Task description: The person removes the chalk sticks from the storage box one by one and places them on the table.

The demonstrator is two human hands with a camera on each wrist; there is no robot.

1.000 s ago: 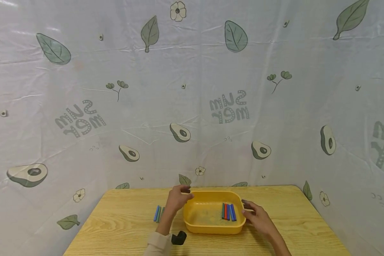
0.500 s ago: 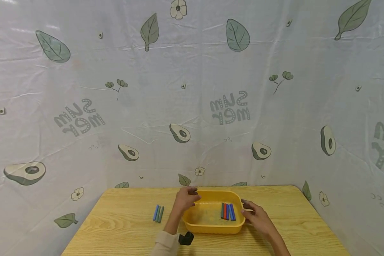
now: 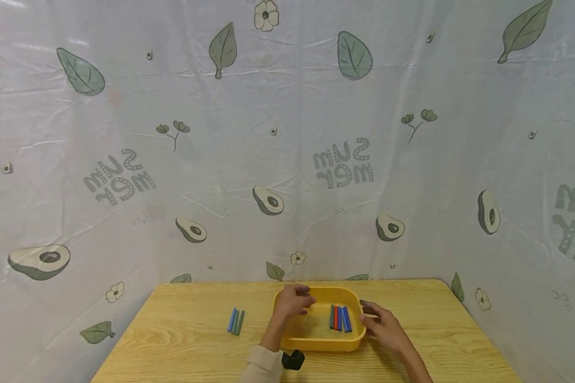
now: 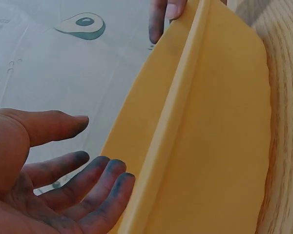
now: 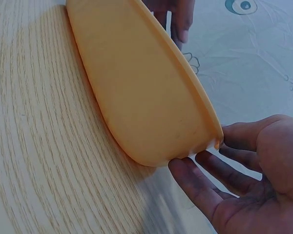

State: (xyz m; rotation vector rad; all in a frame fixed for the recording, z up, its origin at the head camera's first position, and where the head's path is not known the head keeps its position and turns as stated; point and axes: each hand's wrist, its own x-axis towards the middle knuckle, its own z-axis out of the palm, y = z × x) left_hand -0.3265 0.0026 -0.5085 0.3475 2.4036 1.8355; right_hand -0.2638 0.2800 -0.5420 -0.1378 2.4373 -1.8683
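Observation:
My left hand (image 3: 292,302) hovers over the left half of the yellow plastic tray (image 3: 321,346), fingers relaxed and slightly bent. Nothing lies in it in the left wrist view, where dark stains mark the fingers (image 4: 110,204). My right hand (image 3: 385,327) holds the tray's right end, thumb at the rim and fingertips against the outer wall (image 5: 146,97). Inside the tray, toward its right, several crayon-like sticks lie side by side: a green stick (image 3: 332,316), a red stick (image 3: 336,318) and blue sticks (image 3: 347,319).
Left of the tray, a light blue stick (image 3: 232,320) and two green sticks (image 3: 240,323) lie together on the wooden table (image 3: 182,330). A patterned white sheet (image 3: 239,159) hangs behind the table and along its sides.
My left hand has moved right, from the tray's left rim to above its inside, uncovering the three sticks on the table. My right hand stays at the tray's right end.

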